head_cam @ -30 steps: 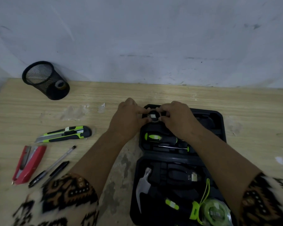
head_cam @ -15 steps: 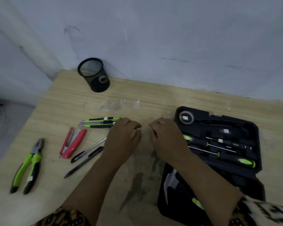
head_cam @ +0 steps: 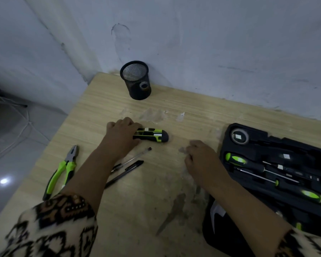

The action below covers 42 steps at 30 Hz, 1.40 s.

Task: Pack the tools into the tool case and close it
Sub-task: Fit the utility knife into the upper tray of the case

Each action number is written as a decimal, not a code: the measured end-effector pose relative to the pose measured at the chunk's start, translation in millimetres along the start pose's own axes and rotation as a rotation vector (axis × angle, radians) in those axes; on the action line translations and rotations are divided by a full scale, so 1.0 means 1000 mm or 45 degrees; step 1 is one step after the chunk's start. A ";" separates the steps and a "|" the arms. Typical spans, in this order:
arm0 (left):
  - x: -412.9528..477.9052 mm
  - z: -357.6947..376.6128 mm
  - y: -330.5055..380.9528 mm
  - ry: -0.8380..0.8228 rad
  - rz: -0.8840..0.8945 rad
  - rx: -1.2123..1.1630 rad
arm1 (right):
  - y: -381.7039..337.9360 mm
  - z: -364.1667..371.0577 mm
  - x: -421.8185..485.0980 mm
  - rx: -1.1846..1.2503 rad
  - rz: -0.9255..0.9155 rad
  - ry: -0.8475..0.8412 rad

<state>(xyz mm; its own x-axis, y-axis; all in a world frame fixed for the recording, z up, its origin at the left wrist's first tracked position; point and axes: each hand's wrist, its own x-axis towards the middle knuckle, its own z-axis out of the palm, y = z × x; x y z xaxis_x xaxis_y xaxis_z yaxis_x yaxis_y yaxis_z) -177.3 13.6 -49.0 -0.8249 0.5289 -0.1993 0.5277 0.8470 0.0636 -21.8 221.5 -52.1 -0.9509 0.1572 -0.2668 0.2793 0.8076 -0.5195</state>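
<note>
Hands are apart on the counter [head_cam: 137, 201]. Left hand [head_cam: 121, 134], at 10 o'clock from the centre of the view, grips the near end of the utility knife [head_cam: 152, 135]: fingers curl over its top edge and the thumb sits under its lower edge. The knife lies flat, with its black cap end pointing toward 3 o'clock. Right hand [head_cam: 200, 160], at 3 o'clock from the left hand, holds nothing. Its fingers are loosely curled, its outline is blurred, and contact with the counter cannot be determined.

The tool case [head_cam: 278, 141] lies open at 3 o'clock from the right hand, just beside it. Its far half holds a tape roll [head_cam: 239, 136] at the 11 o'clock corner and two green-handled screwdrivers [head_cam: 235, 159] lying flat. The near half holds a hammer [head_cam: 216, 213], partly hidden by the right forearm.

Green-handled pliers [head_cam: 63, 169] lie outside the case at 8 o'clock from the left hand, near the counter edge. Two pens [head_cam: 126, 169] lie partly under the left forearm. A black mesh cup [head_cam: 135, 80] stands upright at 12 o'clock from the left hand, by the wall.
</note>
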 end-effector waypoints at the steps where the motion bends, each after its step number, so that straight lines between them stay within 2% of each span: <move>1: 0.003 -0.001 0.000 -0.010 0.019 0.029 | 0.000 -0.002 -0.001 -0.011 0.001 0.019; 7: 0.010 -0.004 0.001 0.039 0.059 0.090 | -0.003 -0.007 -0.002 -0.005 -0.002 0.002; 15: 0.008 -0.017 0.018 0.176 0.081 -0.069 | -0.007 -0.016 -0.002 0.074 0.078 -0.084; 18: 0.003 -0.026 0.033 0.224 0.135 -0.161 | -0.009 -0.036 -0.003 0.387 0.235 -0.102; 23: -0.008 -0.040 0.079 0.258 0.306 -0.348 | 0.003 -0.072 -0.013 1.258 0.505 0.197; 25: -0.013 -0.046 0.105 0.243 0.386 -0.401 | 0.012 -0.088 -0.026 1.483 0.528 0.248; 30: -0.027 -0.058 0.179 0.279 0.612 -0.410 | 0.058 -0.118 -0.081 1.587 0.390 0.323; 35: -0.036 -0.068 0.233 0.332 0.781 -0.403 | 0.101 -0.132 -0.129 1.691 0.328 0.487; 42: -0.043 -0.082 0.277 0.422 0.932 -0.440 | 0.127 -0.145 -0.165 1.855 0.189 0.684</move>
<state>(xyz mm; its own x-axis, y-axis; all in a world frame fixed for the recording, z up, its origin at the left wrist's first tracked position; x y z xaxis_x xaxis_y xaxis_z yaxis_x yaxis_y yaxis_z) -12.2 229.8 57.7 -0.3478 0.8887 0.2987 0.9012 0.2291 0.3680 151.5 380.6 43.4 -0.7494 0.6171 -0.2398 -0.0467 -0.4106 -0.9106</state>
